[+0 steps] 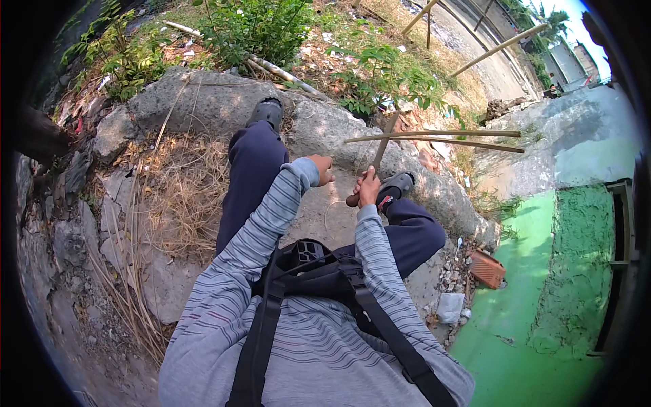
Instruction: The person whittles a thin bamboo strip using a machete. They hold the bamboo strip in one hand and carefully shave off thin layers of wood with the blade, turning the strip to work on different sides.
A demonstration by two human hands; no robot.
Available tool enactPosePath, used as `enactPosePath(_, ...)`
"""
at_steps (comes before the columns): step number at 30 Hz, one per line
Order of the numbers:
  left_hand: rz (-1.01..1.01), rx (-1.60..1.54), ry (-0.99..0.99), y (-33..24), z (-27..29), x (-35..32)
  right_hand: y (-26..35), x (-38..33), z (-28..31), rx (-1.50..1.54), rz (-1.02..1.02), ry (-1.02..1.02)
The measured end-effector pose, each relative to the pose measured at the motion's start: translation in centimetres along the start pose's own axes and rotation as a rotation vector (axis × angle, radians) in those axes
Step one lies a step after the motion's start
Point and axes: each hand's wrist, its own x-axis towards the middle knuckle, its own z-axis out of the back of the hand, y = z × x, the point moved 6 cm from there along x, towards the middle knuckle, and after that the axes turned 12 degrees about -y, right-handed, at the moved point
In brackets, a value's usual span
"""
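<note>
My right hand (367, 186) is closed round the brown handle (352, 200) of a long-bladed knife (382, 150). The blade points up and away from me. Two long, thin bamboo strips (451, 138) cross the blade near its far end and spread apart toward the right; whether they rest on it or are split by it, I cannot tell. My left hand (322, 168) is a short way left of the knife, fingers curled inward. Anything inside those fingers is hidden. Both hands are between my bent knees, above the stone ground.
A rough concrete ledge (203, 102) runs beneath my shoes. Dry grass (183, 197) and long dry stalks lie left. Leafy shrubs (254, 30) grow beyond. On the right stand a green wall (515, 298), a reddish brick (487, 268) and a pale plastic container (450, 307).
</note>
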Motion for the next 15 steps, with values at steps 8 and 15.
enactPosePath(8, 0.028, -0.047, -0.061, 1.8, 0.0, -0.6, 14.4, -1.6, -0.1, 0.264, 0.251, 0.060)
enactPosePath(15, 0.035, -0.069, -0.050, -0.2, 1.2, -0.1, 2.0, 1.5, 0.1, -0.202, 0.034, -0.018)
